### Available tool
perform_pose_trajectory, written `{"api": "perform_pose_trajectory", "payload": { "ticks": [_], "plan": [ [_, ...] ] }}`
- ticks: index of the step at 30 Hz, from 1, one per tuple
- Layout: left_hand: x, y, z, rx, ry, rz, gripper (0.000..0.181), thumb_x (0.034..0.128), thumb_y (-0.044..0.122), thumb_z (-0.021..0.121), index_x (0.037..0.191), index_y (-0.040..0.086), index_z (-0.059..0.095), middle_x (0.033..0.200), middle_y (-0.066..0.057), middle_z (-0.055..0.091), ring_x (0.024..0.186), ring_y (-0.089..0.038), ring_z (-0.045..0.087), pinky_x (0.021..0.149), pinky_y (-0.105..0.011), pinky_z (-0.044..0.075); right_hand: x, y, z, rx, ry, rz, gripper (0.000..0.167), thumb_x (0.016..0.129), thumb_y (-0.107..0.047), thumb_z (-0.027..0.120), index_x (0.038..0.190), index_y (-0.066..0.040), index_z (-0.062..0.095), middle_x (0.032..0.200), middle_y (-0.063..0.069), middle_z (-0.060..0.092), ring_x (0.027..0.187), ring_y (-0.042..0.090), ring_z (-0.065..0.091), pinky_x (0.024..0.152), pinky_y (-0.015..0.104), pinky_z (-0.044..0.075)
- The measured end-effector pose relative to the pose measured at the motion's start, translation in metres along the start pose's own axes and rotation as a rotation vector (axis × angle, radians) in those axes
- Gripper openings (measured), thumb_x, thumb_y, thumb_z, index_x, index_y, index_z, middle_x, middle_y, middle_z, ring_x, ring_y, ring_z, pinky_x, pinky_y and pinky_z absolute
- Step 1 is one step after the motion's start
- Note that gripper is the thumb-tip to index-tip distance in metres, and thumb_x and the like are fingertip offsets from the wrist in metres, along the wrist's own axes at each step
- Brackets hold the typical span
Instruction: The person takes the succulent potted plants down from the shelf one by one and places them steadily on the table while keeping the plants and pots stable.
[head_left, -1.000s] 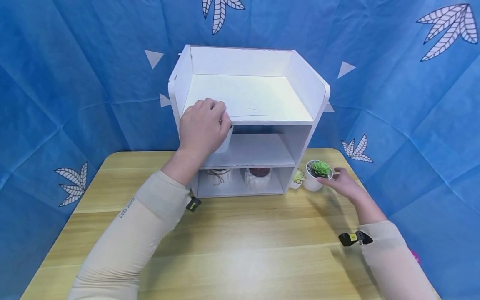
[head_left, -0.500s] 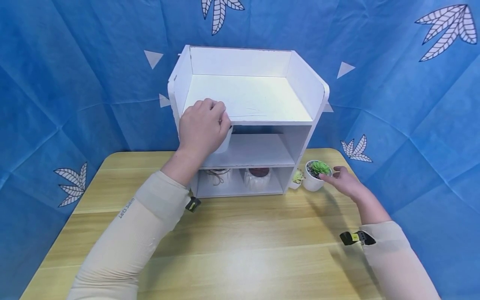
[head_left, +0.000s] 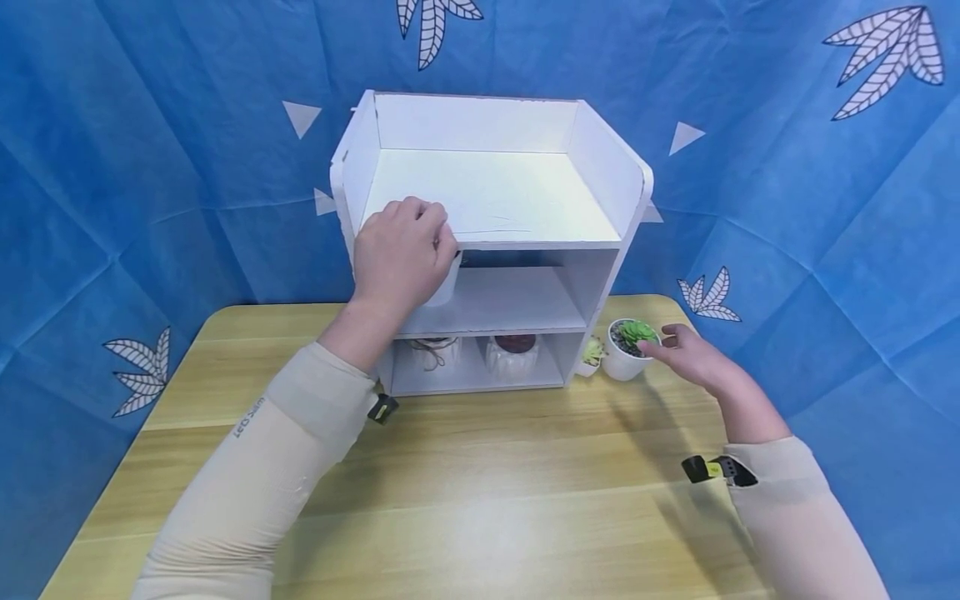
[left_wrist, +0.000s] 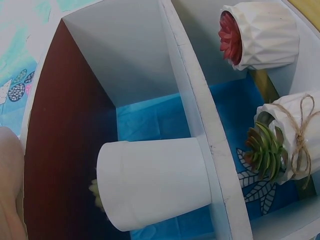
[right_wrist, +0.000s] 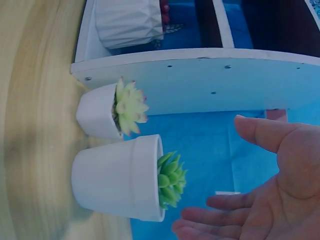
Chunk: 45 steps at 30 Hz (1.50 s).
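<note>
My left hand [head_left: 401, 258] rests at the front left of the white shelf's top board [head_left: 495, 196], its fingertips hidden in the head view. Under that board, a smooth white pot [left_wrist: 155, 180] stands on the middle shelf, not held; a pale plant shows behind its rim. At the shelf's right side, my right hand [head_left: 693, 358] is beside a white pot [head_left: 624, 363] with a green succulent [head_left: 637, 332]. In the right wrist view, the thumb and fingers of my right hand [right_wrist: 280, 185] are spread apart and clear of that pot [right_wrist: 117, 177].
A smaller white pot [right_wrist: 97, 111] with a pale succulent stands between the shelf and the green plant's pot. The bottom shelf holds a ribbed pot with a red plant [left_wrist: 231, 39] and a twine-tied pot [left_wrist: 302, 135]. Blue cloth [head_left: 225, 150] hangs behind the wooden table [head_left: 480, 467].
The right thumb and forearm have shifted slightly, the forearm a little to the right. The left hand stays on the shelf, and the head view has shifted slightly.
</note>
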<state>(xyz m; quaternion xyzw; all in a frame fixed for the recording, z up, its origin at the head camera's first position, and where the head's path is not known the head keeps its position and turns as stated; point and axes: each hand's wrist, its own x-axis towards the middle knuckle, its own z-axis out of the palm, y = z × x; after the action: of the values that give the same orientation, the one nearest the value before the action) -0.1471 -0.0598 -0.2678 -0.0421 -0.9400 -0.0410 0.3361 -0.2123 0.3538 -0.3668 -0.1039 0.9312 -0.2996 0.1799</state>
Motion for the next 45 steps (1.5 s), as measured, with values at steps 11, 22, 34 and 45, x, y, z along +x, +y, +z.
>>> {"api": "perform_pose_trajectory", "payload": {
  "ticks": [11,22,34,45],
  "plan": [
    [-0.001,0.0,0.001,-0.003,0.006,0.004,0.041,0.1014,0.035,0.034,0.107,0.012,0.068,0.112,-0.01,0.068,0.097,-0.028,0.063,0.076,-0.04,0.054,-0.014,-0.015,-0.006,-0.103,0.014,-0.046,0.085,0.102,-0.053,0.046,0.145,0.018,0.029,0.141,0.04,0.041,0.127,0.054,0.044,0.098,0.063,0.043],
    [0.0,0.0,0.001,-0.001,0.01,0.003,0.041,0.1015,0.036,0.034,0.107,0.012,0.067,0.112,-0.01,0.068,0.096,-0.028,0.063,0.076,-0.04,0.054,-0.026,-0.029,-0.012,-0.132,0.037,-0.1,0.077,0.102,-0.055,0.045,0.139,0.012,0.046,0.136,0.035,0.051,0.124,0.052,0.049,0.097,0.062,0.045],
    [0.0,0.0,-0.001,-0.01,0.002,-0.002,0.04,0.1015,0.035,0.035,0.108,0.012,0.067,0.113,-0.011,0.068,0.098,-0.028,0.062,0.077,-0.041,0.054,-0.037,-0.048,-0.016,-0.14,0.084,-0.186,0.067,0.105,-0.046,0.046,0.139,0.011,0.049,0.133,0.032,0.056,0.122,0.05,0.053,0.098,0.062,0.044],
    [0.0,0.0,-0.001,-0.007,-0.008,-0.006,0.041,0.1015,0.036,0.035,0.11,0.013,0.067,0.114,-0.011,0.067,0.1,-0.028,0.062,0.079,-0.041,0.054,-0.046,-0.068,-0.021,-0.136,0.129,-0.221,0.059,0.104,-0.046,0.048,0.133,0.005,0.057,0.126,0.026,0.063,0.115,0.041,0.059,0.092,0.059,0.049]
  ]
}}
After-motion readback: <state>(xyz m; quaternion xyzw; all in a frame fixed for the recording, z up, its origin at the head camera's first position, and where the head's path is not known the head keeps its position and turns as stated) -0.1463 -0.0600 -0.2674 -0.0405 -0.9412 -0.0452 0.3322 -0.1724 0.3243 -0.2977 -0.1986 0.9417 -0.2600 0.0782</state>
